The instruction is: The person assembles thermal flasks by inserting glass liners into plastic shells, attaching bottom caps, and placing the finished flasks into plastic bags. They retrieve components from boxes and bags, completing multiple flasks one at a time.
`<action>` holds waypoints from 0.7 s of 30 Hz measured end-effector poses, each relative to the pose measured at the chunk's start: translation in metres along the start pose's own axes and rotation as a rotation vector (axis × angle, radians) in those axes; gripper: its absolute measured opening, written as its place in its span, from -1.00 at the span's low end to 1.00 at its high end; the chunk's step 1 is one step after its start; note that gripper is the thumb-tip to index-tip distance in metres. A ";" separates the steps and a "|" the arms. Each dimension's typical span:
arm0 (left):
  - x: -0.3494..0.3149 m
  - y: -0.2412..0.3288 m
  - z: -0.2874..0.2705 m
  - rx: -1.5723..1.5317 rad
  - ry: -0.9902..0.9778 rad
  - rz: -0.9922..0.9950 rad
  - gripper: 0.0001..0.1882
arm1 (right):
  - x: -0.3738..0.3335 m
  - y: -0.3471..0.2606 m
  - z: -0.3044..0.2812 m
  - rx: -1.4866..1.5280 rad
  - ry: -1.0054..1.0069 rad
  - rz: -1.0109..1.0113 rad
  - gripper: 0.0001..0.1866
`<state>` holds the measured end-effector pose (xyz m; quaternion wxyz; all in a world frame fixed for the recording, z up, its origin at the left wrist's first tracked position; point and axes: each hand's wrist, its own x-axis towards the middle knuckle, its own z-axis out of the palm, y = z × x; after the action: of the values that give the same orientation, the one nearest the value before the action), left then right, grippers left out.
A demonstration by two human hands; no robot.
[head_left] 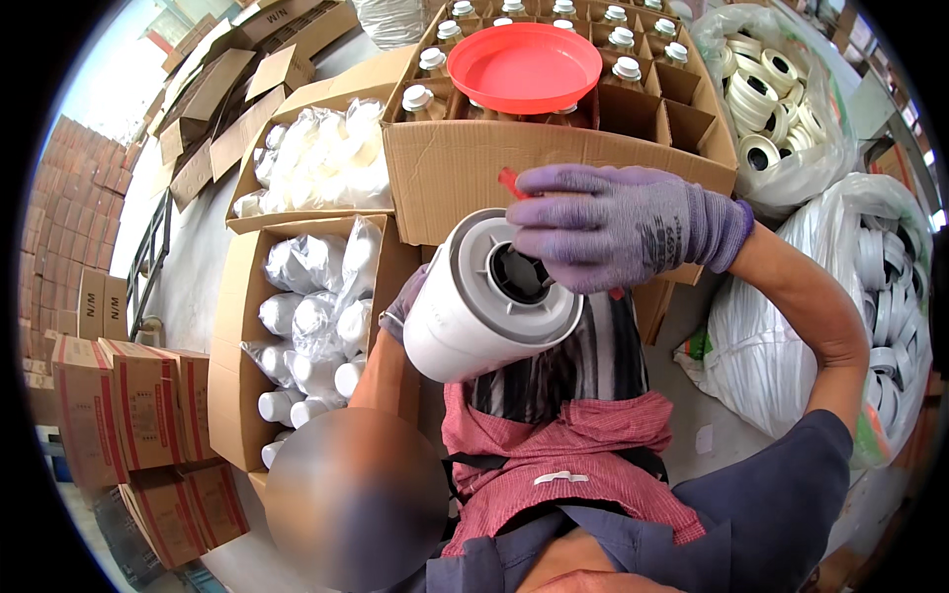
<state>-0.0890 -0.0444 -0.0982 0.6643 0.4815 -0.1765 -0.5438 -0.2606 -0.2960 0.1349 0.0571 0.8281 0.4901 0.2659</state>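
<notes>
A white plastic cylinder [465, 316] with a grey ringed end and a dark central hole is tilted toward me above my lap. My left hand [403, 301], in a purple glove, supports it from the left side; most of those fingers are hidden behind it. Over the grey end is my right hand [623, 227], also in a purple glove, its fingers curled together. A thin red piece [509, 183] pokes out beyond the fingertips, and a bit of red shows under the palm too. The rest of that piece is covered by the hand.
A shallow red dish [524, 67] rests on white-capped bottles in a divided carton [554, 163]. To the left, open cartons [227, 336] hold bagged white bottles [314, 326]. At right stand plastic bags of cream rings [761, 94] and white rings [885, 306]. Stacked boxes [89, 405] stand far left.
</notes>
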 end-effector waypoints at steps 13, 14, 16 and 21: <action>0.014 0.008 0.002 0.095 -0.106 -0.105 -0.67 | 0.015 -0.017 -0.012 0.042 0.003 -0.085 -0.68; 0.012 0.007 0.005 0.098 -0.109 -0.106 -0.67 | 0.016 -0.016 -0.013 0.038 -0.002 -0.095 -0.68; 0.012 0.013 0.005 0.132 -0.116 -0.084 -0.68 | 0.020 -0.014 -0.014 0.014 -0.099 -0.149 -0.70; -0.018 0.021 0.020 0.265 0.038 0.072 -0.70 | 0.004 -0.016 0.005 0.438 -0.185 0.328 -0.74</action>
<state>-0.0987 -0.0381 -0.0661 0.6171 0.5684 -0.2513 -0.4826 -0.2688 -0.2838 0.1266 -0.1225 0.9097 0.3881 0.0829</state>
